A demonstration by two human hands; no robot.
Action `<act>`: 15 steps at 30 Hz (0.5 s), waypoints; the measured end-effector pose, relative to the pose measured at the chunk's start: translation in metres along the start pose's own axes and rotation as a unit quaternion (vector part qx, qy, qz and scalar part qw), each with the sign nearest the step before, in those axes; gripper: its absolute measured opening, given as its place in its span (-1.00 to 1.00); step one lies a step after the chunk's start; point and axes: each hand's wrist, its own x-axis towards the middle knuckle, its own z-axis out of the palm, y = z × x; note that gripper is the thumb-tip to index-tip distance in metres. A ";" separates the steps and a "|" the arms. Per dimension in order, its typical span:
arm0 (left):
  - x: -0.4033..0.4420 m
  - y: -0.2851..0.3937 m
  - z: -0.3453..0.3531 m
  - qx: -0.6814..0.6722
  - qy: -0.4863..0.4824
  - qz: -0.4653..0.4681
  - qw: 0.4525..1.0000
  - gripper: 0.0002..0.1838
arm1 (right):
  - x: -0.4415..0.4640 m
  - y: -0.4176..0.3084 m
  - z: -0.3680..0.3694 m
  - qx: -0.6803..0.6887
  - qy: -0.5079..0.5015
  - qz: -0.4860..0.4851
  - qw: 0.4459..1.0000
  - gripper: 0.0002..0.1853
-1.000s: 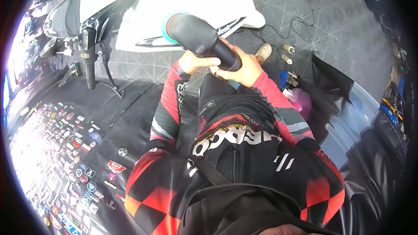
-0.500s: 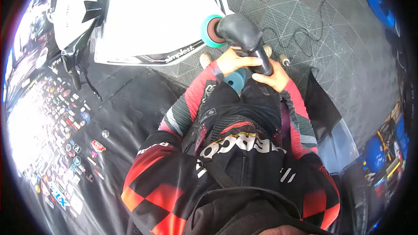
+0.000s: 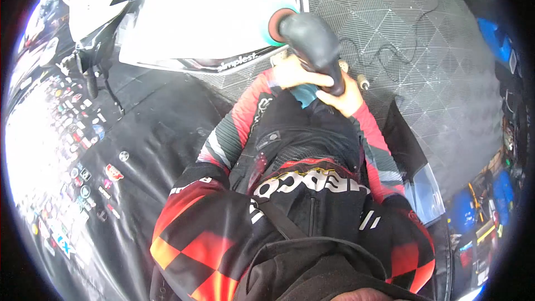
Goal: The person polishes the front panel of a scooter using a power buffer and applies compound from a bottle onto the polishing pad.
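A black power polisher with a round brown and green pad is in both my hands. My left hand is closed around the tool just below its head. Lower down, my right hand wraps the handle, thumb across it. The pad rests tilted against the edge of a glossy white panel lettered "simplest." near its lower rim. Glare washes out part of the pad and panel.
A teal-blue object, mostly hidden, shows between the legs. A dark cord snakes over the grey floor tiles. Black sheeting with stickers hangs at left. Blue items stand at lower right. Another white fairing is at upper left.
The view has shifted slightly. The polisher's pad appears a little higher and further right in the picture, still at the panel's edge; both hands keep their hold.
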 end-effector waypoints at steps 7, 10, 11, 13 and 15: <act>0.033 -0.042 0.023 -0.025 -0.094 0.174 0.980 -0.46 | -0.050 0.055 0.006 0.010 0.133 0.070 0.989 -0.19; 0.032 -0.039 0.016 -0.137 -0.104 0.193 0.966 -0.43 | -0.034 0.054 0.016 -0.145 0.217 0.023 0.965 -0.15; 0.033 -0.037 0.009 -0.100 -0.081 0.211 0.969 -0.41 | -0.022 0.043 0.019 -0.211 0.239 -0.015 0.948 -0.13; 0.039 -0.038 -0.001 -0.061 -0.042 0.248 0.966 -0.32 | -0.006 0.033 0.022 -0.296 0.284 -0.064 0.910 -0.10; 0.035 -0.035 -0.010 -0.078 -0.037 0.267 0.960 -0.29 | 0.010 0.018 0.022 -0.343 0.296 -0.134 0.882 -0.06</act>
